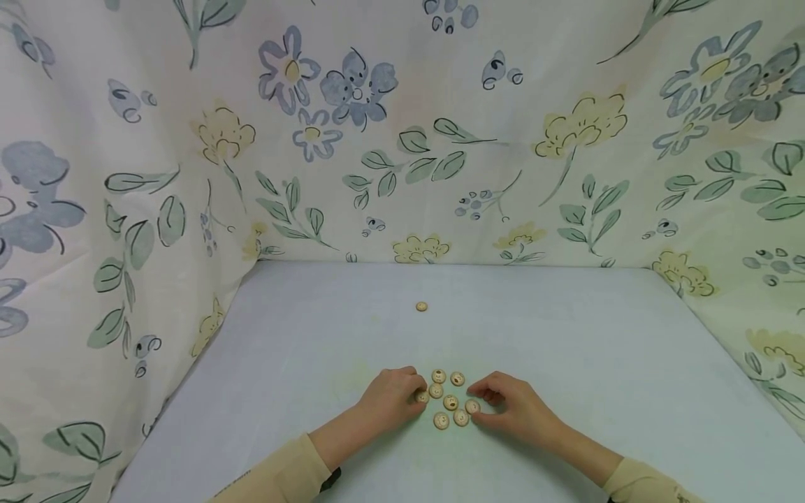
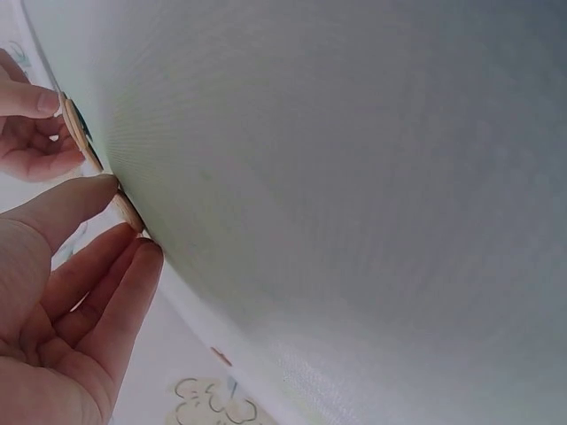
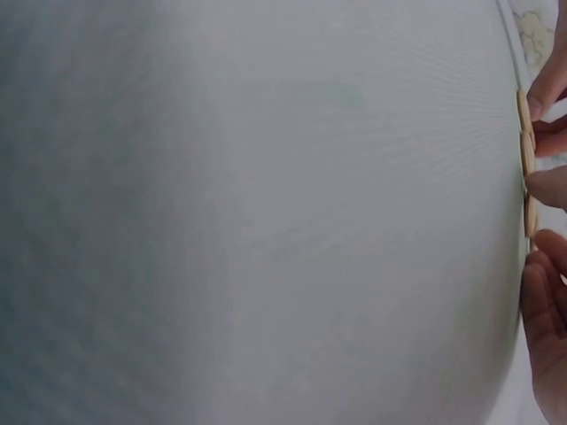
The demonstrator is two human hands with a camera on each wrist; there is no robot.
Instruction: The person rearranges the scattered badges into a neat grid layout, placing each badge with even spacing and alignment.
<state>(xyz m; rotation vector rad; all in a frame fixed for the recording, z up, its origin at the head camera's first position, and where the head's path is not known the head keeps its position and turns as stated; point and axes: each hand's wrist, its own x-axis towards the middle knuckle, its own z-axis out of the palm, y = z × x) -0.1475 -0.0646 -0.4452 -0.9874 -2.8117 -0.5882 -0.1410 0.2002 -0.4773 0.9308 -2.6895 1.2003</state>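
Observation:
Several small round wooden discs with dark markings lie in a loose cluster on the white table, between the two hands. At the cluster's left edge, the left hand point(image 1: 391, 399) pinches one pale disc point(image 2: 129, 211) with the thumb on one side and fingertips on the other. From the right, the right hand point(image 1: 518, 411) has thumb and forefinger at opposite edges of another disc point(image 1: 473, 406). Among the discs between them, a dark-marked disc point(image 1: 451, 402) sits near the middle and another disc point(image 1: 441, 420) lies nearest the front. Both wrist views see the discs edge-on.
One lone disc point(image 1: 421, 307) lies farther back on the white tabletop point(image 1: 566, 328). Cloth printed with flowers point(image 1: 402, 84) hangs behind the table and along its left and right sides.

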